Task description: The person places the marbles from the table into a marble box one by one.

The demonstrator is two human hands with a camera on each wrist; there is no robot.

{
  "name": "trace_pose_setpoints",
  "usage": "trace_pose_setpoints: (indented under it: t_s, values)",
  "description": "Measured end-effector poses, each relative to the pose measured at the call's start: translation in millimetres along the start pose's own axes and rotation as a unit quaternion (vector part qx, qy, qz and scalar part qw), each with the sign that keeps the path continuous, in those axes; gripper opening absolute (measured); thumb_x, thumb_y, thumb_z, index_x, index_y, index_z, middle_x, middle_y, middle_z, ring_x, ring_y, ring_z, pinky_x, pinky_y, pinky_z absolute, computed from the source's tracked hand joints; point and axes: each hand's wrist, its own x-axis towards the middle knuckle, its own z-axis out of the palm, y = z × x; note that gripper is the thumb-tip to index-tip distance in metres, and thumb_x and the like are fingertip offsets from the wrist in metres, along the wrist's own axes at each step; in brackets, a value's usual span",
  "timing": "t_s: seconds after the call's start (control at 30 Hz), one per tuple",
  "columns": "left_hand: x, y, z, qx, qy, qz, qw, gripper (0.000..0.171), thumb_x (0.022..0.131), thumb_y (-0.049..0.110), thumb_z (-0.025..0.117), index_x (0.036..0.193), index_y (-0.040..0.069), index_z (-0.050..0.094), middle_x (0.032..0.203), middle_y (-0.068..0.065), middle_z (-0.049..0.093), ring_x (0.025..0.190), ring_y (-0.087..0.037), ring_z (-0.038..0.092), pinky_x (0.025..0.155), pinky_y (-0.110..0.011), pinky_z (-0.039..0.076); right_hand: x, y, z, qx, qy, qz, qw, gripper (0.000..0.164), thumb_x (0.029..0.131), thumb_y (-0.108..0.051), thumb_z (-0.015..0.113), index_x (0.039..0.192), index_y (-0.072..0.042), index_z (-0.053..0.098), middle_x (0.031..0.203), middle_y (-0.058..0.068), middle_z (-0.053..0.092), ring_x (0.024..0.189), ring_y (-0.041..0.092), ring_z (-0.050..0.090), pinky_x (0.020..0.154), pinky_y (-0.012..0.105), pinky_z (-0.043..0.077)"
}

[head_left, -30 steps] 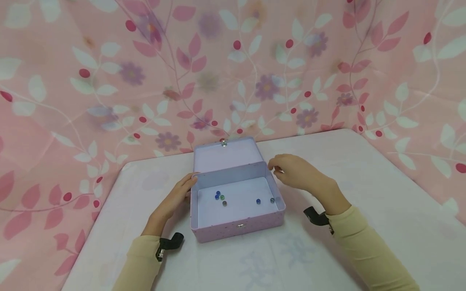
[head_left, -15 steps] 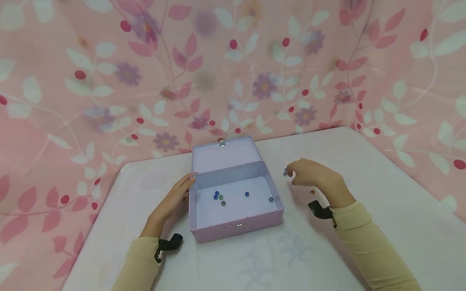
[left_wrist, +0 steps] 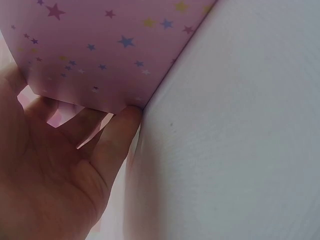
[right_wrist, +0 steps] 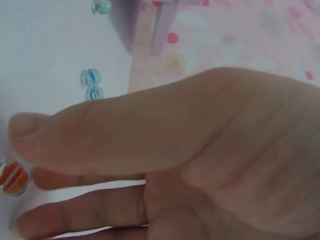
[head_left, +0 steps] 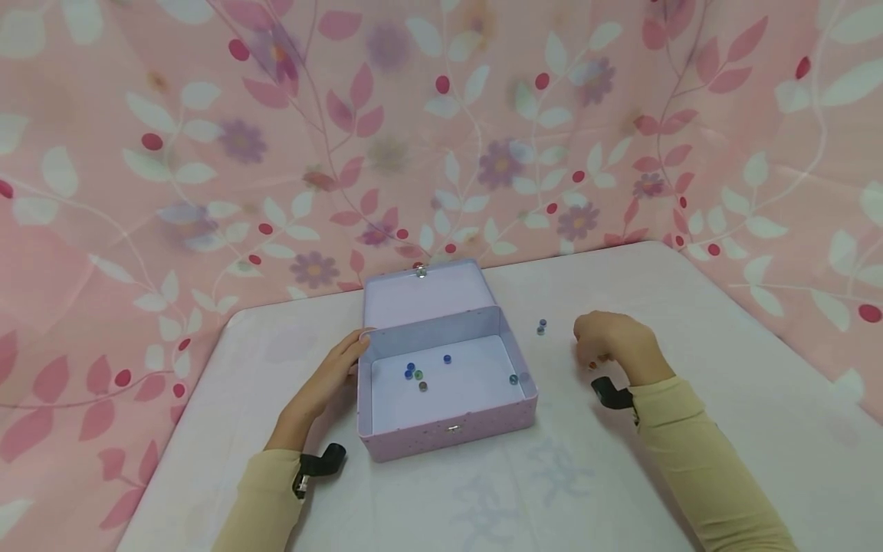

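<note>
An open lilac tin box stands on the table, its lid folded back. Inside are several glass marbles, among them a lone blue marble and a green marble. My left hand holds the box's rear left corner; the left wrist view shows its fingers bent round the star-patterned wall. Right of the box, my right hand reaches down with fingers extended over an orange marble. In the right wrist view this marble lies just off the thumb tip and the finger below.
Two blue-streaked marbles lie together on the white table, between the box and my right hand. A pink floral cloth hangs behind. Black wrist cameras jut from both sleeves.
My right hand has moved right, from the box's rim past the two blue-streaked marbles to the orange marble. The lone blue marble has rolled left inside the box. My left hand stays on the box.
</note>
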Motion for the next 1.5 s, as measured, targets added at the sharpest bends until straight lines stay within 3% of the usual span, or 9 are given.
trace_pose_setpoints:
  t_s: [0.23,0.5,0.63,1.03,1.23,1.5]
  values:
    - [0.6,-1.3,0.1,-0.002,-0.001,-0.003,1.0,0.063,0.103,0.06,0.034,0.153,0.023,0.033,0.158,-0.009,0.037,0.143,-0.04,0.04,0.103,-0.054,0.049,-1,2,3,0.003,-0.013,0.016,1.0,0.005,0.081,-0.004,0.06,0.085,-0.005,0.058,0.066,0.005,0.054,0.053,0.015,0.047,0.052,0.025,0.036]
    - [0.5,-0.6,0.3,-0.005,-0.001,-0.003,1.0,0.062,0.102,0.06,0.034,0.153,0.024,0.033,0.158,-0.009,0.037,0.144,-0.04,0.039,0.105,-0.056,0.047,8,1,6,-0.001,-0.026,-0.02,0.999,0.012,0.081,0.004,0.056,0.086,-0.004,0.063,0.067,0.006,0.056,0.054,0.015,0.051,0.051,0.023,0.038]
    - [0.0,-0.4,-0.2,-0.004,-0.001,-0.003,1.0,0.062,0.103,0.059,0.034,0.153,0.023,0.033,0.158,-0.009,0.036,0.144,-0.04,0.038,0.106,-0.057,0.046,11,2,7,0.005,-0.028,-0.027,0.999,0.015,0.082,0.004,0.057,0.092,-0.004,0.064,0.071,0.007,0.056,0.057,0.017,0.053,0.052,0.023,0.04]
    - [-0.7,-1.0,-0.8,-0.001,-0.001,-0.005,1.0,0.065,0.102,0.06,0.035,0.156,0.024,0.028,0.161,-0.01,0.031,0.144,-0.043,0.037,0.108,-0.059,0.043,18,1,8,0.009,-0.035,-0.039,0.999,0.012,0.084,0.003,0.056,0.087,-0.004,0.065,0.07,0.005,0.053,0.058,0.016,0.048,0.053,0.024,0.039]
    - [-0.8,-0.3,-0.6,-0.003,0.001,-0.007,1.0,0.065,0.102,0.06,0.036,0.155,0.024,0.029,0.161,-0.009,0.032,0.144,-0.042,0.038,0.108,-0.058,0.043,19,0,7,0.0,-0.007,-0.052,0.999,0.013,0.081,0.003,0.053,0.081,-0.006,0.064,0.065,0.003,0.045,0.057,0.015,0.042,0.053,0.025,0.034]
    - [-1.2,-0.7,-1.2,-0.002,0.0,-0.002,1.0,0.064,0.102,0.059,0.035,0.155,0.024,0.029,0.16,-0.009,0.034,0.144,-0.042,0.037,0.106,-0.057,0.046,20,-3,4,-0.012,0.042,-0.074,0.996,0.009,0.084,-0.001,0.057,0.084,-0.006,0.064,0.075,0.006,0.055,0.068,0.019,0.051,0.058,0.028,0.041]
